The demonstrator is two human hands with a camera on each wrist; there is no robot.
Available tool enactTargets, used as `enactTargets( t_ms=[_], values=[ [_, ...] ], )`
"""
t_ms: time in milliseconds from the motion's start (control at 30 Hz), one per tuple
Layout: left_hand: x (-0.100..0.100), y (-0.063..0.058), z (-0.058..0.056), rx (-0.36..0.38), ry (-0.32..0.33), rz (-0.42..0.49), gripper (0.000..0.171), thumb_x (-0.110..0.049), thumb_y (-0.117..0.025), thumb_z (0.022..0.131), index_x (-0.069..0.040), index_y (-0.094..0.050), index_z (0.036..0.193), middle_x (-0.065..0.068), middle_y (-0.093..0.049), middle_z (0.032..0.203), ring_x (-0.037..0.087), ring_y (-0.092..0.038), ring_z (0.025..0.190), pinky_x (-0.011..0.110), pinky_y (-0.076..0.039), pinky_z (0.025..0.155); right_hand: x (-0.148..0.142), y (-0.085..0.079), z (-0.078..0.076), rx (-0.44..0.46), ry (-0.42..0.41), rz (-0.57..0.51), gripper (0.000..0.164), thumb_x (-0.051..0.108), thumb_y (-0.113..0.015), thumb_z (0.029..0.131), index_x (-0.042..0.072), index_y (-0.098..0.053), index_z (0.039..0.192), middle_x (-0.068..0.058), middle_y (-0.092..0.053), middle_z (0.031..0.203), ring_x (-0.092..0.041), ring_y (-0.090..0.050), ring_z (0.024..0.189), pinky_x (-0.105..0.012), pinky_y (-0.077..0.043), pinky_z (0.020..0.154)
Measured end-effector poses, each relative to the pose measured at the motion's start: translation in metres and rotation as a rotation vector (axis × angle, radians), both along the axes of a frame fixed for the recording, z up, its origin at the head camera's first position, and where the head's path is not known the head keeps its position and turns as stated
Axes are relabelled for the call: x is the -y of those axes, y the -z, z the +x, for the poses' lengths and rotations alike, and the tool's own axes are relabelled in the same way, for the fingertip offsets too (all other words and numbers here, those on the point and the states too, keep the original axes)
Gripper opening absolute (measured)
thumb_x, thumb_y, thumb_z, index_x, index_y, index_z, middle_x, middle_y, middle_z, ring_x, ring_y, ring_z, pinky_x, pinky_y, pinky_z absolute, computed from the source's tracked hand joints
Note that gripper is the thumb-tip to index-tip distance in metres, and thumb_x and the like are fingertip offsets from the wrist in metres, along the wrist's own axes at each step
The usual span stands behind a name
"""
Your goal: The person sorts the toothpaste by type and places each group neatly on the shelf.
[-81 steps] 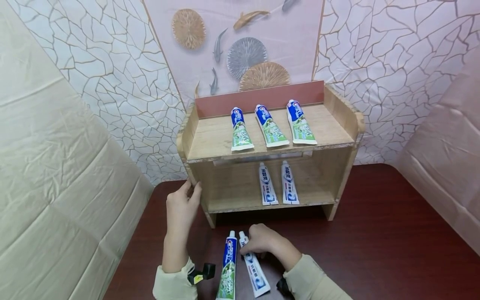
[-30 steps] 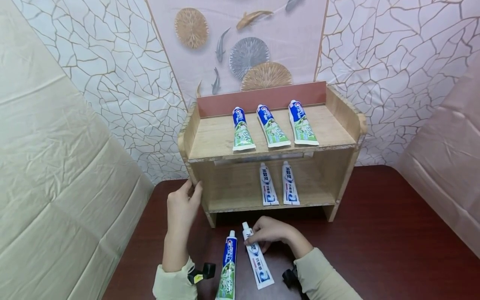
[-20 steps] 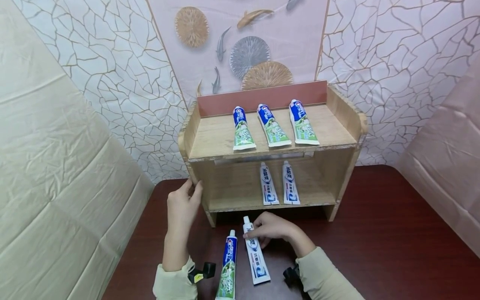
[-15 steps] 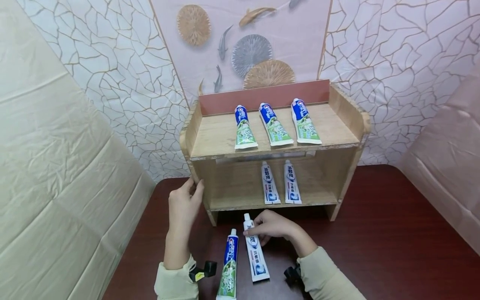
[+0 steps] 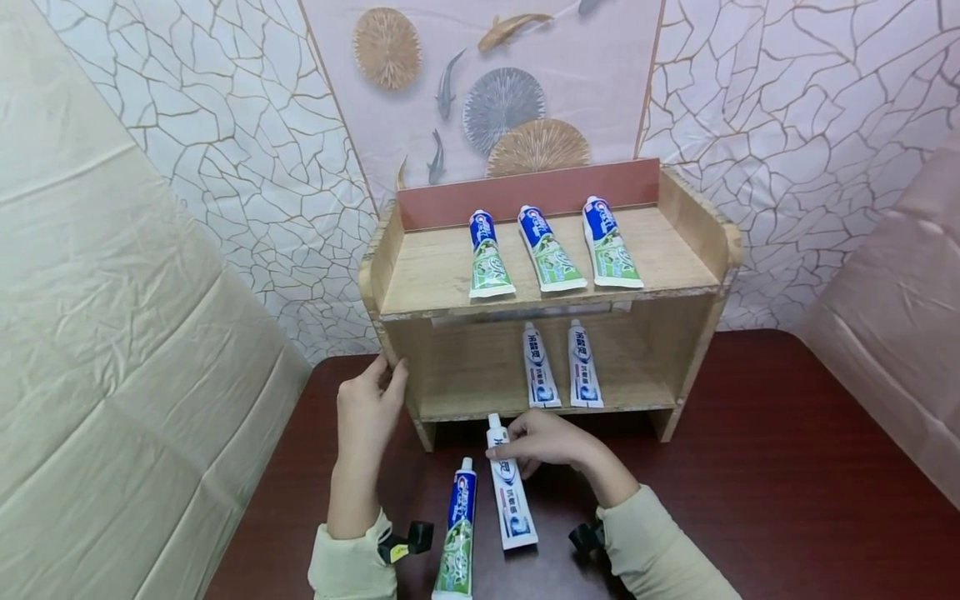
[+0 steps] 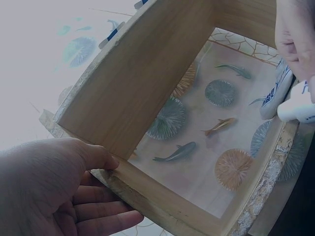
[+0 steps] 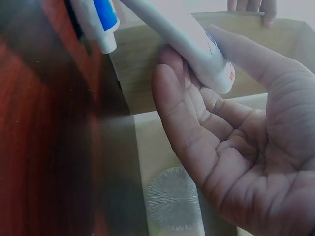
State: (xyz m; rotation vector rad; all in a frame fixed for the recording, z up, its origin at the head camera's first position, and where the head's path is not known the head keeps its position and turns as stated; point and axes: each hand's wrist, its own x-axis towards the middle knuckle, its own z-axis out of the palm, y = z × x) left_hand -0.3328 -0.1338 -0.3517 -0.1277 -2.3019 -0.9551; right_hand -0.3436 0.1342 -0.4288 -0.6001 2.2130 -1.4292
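My right hand [image 5: 551,440] pinches a white and blue toothpaste tube [image 5: 513,504] near its cap end, thumb on one face and fingers behind. The tube's cap points at the lower front edge of a two-tier wooden shelf [image 5: 450,367]. In the right wrist view the same tube [image 7: 172,32] lies between thumb and fingertips. My left hand [image 5: 367,417] holds the shelf's left side panel, its thumb [image 6: 101,158] inside the edge and the fingers outside. Left of the held tube, a blue and green toothpaste tube [image 5: 459,533] lies on the table.
Three blue and green tubes [image 5: 553,258] lie in a row on the top tier. On the lower tier lie two white and blue tubes [image 5: 542,371], right of the middle. The shelf stands on a dark red table [image 5: 787,467], before a patterned backdrop [image 5: 225,167].
My right hand has moved the white tube forward, towards the shelf, and a little away from the blue and green tube beside it. My left hand keeps its hold on the shelf.
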Motion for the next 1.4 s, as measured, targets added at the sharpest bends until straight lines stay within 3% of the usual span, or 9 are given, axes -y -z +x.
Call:
enactTargets(
  t_ms=[300,533,767,1400],
  values=[
    [0.001,0.004,0.001,0.006,0.0,0.002,0.029,-0.031,-0.065,0.098,-0.007,-0.077,0.11,0.012,-0.076,0.087,0.026,-0.075,0.083,0.045,-0.059,0.072,0.0,-0.015,-0.001,-0.028,0.009,0.011,0.043,0.036,-0.076,0.09,0.003,-0.058,0.068,-0.012,-0.064,0.065,-0.039,-0.071,0.069,-0.053,-0.058,0.069],
    [0.0,0.004,0.002,0.016,-0.001,0.005,0.027,-0.032,-0.065,0.098,-0.009,-0.077,0.106,0.011,-0.077,0.087,0.025,-0.075,0.084,0.046,-0.058,0.074,0.002,-0.028,-0.005,-0.012,0.013,0.009,0.033,0.033,-0.076,0.091,0.002,-0.07,0.08,-0.008,-0.072,0.074,-0.029,-0.072,0.068,-0.05,-0.059,0.071],
    [0.0,0.003,0.003,0.018,-0.005,0.001,0.028,-0.031,-0.065,0.098,-0.008,-0.077,0.109,0.012,-0.076,0.089,0.026,-0.075,0.085,0.046,-0.058,0.074,0.0,-0.036,-0.01,-0.031,0.012,-0.004,0.031,0.031,-0.075,0.091,0.001,-0.072,0.085,-0.009,-0.073,0.075,-0.029,-0.072,0.068,-0.041,-0.06,0.065],
    [0.0,0.001,0.001,0.009,-0.003,0.005,0.026,-0.031,-0.065,0.098,-0.01,-0.077,0.107,0.01,-0.077,0.089,0.023,-0.075,0.084,0.044,-0.058,0.072,0.002,-0.061,-0.032,-0.074,0.023,0.074,0.034,0.035,-0.075,0.091,0.002,-0.073,0.085,-0.009,-0.072,0.077,-0.034,-0.073,0.074,-0.037,-0.06,0.064]
  ],
)
